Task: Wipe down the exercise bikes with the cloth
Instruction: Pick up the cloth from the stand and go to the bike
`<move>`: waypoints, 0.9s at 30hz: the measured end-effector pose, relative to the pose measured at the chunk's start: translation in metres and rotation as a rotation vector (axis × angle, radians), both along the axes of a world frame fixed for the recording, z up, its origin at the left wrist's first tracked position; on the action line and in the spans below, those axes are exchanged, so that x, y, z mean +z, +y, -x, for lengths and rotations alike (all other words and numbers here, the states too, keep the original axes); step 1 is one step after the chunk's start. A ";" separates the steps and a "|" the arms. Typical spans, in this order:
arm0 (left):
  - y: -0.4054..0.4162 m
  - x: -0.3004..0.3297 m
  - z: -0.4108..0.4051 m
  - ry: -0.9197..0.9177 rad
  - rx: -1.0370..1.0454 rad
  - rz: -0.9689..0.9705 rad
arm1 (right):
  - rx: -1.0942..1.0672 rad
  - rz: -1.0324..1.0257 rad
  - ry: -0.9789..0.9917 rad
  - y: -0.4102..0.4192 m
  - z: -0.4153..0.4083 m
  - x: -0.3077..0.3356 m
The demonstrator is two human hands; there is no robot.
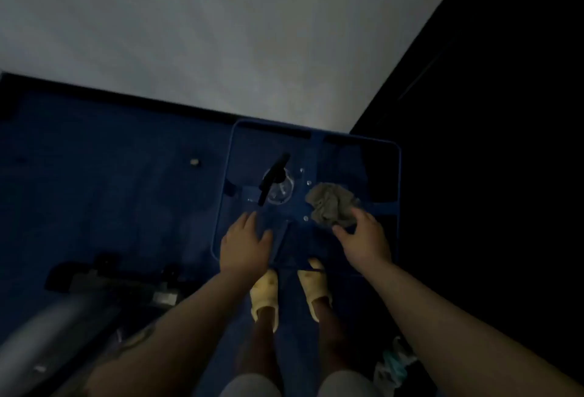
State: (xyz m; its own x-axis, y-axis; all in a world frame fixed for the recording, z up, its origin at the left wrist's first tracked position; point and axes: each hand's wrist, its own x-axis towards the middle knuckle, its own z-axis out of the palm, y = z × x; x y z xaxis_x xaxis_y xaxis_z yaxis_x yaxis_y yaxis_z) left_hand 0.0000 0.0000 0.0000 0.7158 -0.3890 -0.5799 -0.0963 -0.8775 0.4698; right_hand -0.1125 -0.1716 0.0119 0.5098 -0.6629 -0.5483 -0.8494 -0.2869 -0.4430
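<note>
A crumpled grey cloth (331, 205) lies on a clear glass-topped table (398, 175) in front of me. My right hand (363, 238) hovers at the cloth's near edge, fingers spread, with the fingertips touching or almost touching it. My left hand (245, 245) is flat and open above the table's near left part, holding nothing. A clear spray bottle (278, 185) with a black trigger head stands on the table, left of the cloth. Part of an exercise bike (94, 286), a dark base and a grey tube, shows at the lower left. The room is dim.
Blue carpet covers the floor. A pale wall (221, 33) rises behind the table, with a dark area to the right. A small pale object (195, 162) lies on the carpet left of the table. My feet in yellow slippers (265, 295) stand at the table's near edge.
</note>
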 end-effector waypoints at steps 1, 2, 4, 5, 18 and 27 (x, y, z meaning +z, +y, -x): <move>-0.005 -0.008 0.001 0.021 0.051 0.007 | -0.037 -0.020 -0.013 -0.002 -0.006 -0.011; -0.009 -0.017 0.000 0.022 0.101 0.029 | -0.071 -0.043 -0.009 -0.005 -0.012 -0.022; -0.017 -0.029 0.001 0.024 0.136 0.059 | -0.116 -0.092 0.041 -0.009 -0.023 -0.041; -0.019 -0.035 0.002 0.020 0.149 0.065 | -0.119 -0.081 0.073 -0.010 -0.026 -0.051; -0.019 -0.031 0.006 -0.036 0.219 0.120 | -0.003 0.155 -0.010 -0.003 -0.041 -0.051; 0.001 0.056 -0.009 -0.186 0.188 0.143 | 0.029 0.149 -0.281 0.016 -0.033 0.049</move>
